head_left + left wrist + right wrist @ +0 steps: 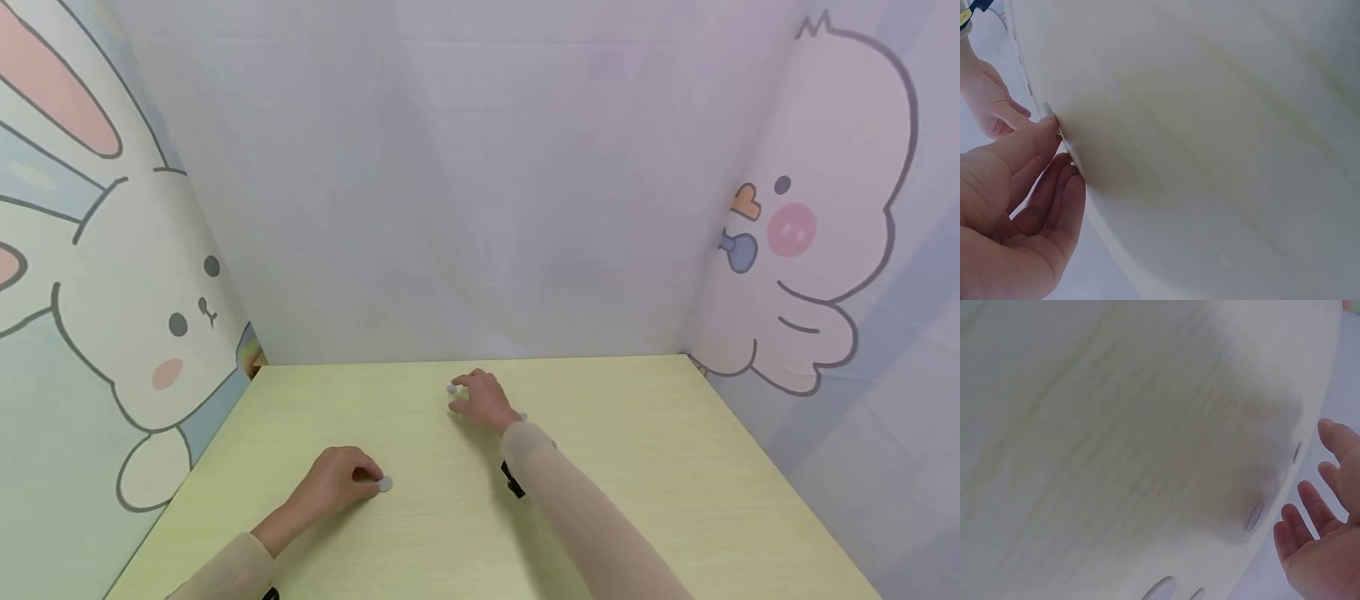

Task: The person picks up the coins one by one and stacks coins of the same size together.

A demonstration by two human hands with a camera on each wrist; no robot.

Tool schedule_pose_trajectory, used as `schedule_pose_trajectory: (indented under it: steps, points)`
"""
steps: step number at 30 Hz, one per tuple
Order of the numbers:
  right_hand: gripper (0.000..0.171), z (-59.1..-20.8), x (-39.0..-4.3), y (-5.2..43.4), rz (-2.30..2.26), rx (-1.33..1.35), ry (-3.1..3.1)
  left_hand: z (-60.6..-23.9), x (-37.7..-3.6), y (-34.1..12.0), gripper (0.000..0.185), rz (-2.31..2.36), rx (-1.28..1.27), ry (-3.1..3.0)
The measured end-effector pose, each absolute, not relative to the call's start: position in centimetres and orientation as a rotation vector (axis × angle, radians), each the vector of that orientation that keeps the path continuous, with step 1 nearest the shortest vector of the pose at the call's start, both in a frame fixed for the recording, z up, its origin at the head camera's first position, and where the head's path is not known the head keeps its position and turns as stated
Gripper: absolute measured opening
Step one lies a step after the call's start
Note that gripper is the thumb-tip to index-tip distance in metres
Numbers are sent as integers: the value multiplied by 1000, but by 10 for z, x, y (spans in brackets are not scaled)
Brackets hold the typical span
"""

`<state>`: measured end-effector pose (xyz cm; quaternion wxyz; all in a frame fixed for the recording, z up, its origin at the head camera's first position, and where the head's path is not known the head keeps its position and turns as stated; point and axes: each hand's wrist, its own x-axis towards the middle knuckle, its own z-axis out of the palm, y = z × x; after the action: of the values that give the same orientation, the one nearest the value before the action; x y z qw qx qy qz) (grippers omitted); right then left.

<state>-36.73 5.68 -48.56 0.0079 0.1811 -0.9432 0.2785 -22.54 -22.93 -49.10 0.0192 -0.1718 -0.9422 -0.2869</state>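
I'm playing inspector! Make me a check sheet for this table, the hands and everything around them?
Surface: pale yellow-green table with faint grain.
Job's things: small grey discs; four show in the right wrist view.
Clutter: nothing seen.
Left hand: pinches a grey disc.
Right hand: open, holding nothing, close to another disc.
Cables: unsure; a thin curve in the left wrist view could be one.
Surroundings: pale backdrop, printed with a rabbit and a bird-like figure.
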Motion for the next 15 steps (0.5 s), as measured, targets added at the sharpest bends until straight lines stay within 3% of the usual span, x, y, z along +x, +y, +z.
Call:
schedule_pose_trajectory:
  steps: [15]
  points:
    - [47,-493,-377,59,801,565,-2985,-490,-227,-229,12,-883,-515,-2933]
